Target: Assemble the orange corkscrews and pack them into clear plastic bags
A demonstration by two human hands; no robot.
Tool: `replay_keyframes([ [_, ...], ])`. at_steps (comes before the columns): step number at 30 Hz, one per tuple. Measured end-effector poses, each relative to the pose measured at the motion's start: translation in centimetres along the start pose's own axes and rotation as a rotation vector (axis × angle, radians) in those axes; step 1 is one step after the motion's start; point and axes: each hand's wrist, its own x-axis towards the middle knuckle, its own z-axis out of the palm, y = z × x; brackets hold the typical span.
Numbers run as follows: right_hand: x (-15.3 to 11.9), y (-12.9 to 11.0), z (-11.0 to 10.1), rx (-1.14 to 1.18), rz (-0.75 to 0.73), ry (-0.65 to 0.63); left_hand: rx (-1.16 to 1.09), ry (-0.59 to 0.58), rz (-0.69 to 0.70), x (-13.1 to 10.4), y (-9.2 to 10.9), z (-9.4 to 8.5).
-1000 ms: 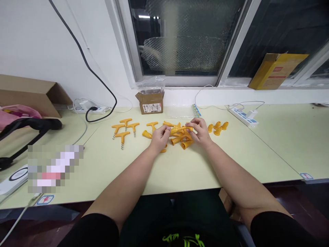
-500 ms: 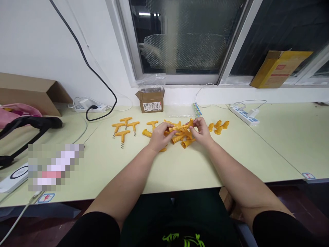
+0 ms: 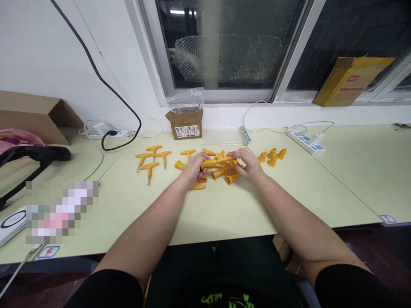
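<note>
My left hand (image 3: 192,168) is closed on the wide sleeve end of a yellow-orange plastic corkscrew (image 3: 210,163). The fingers of my right hand (image 3: 252,166) are closed at its handle end, so the piece lies level between both hands. Under and behind it is a pile of similar orange parts, including a flared sleeve (image 3: 230,178) and a handle (image 3: 198,186); my hands hide some of them. To the left lie several T-shaped corkscrew handles with bare metal spirals, one of them the nearest handle (image 3: 149,169). Several small sleeves (image 3: 272,160) stand to the right.
A small opened carton (image 3: 185,124) and a clear plastic bag (image 3: 224,136) sit by the wall. Power strips lie at the back left and the back right (image 3: 306,142). A black strap-like object (image 3: 38,156) and a blurred-out item (image 3: 62,214) occupy the left.
The corkscrew has turned, and its sleeve end is drawn further into my left hand. My right hand has shifted its fingers around the handle. The view has moved slightly.
</note>
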Motion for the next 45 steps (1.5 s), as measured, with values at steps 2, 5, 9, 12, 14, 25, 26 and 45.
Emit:
replay_keyframes([
  [2, -0.1, 0.3, 0.0, -0.008, -0.06, 0.023, -0.071, -0.099, -0.104, -0.2, 0.4, -0.2],
  [5, -0.1, 0.6, -0.1, -0.041, -0.068, 0.043, -0.14, -0.284, -0.245, -0.6, 1.1, -0.8],
  [9, -0.1, 0.3, -0.2, -0.054, -0.061, 0.049, -0.245, -0.562, -0.389, -1.3, 1.4, -1.7],
  [12, 0.0, -0.1, 0.2, -0.036, -0.086, 0.064, -0.354, -0.711, -0.404, -1.6, 1.1, -1.8],
  [14, -0.1, -0.3, 0.6, -0.024, -0.106, 0.101, -0.424, -0.75, -0.395, -1.7, 0.6, -1.3],
  [25, -0.1, -1.6, 1.8, 0.029, 0.009, 0.198, -0.602, -0.379, -0.24, -1.9, -0.5, 2.6],
  [26, 0.0, -1.8, 1.7, 0.058, 0.038, 0.192, -0.613, -0.317, -0.163, -1.8, -0.5, 2.6],
  [45, -0.1, -3.0, 3.2, 0.569, 0.544, -0.032, -0.416, 0.203, 0.322, -0.4, -1.2, 2.0],
])
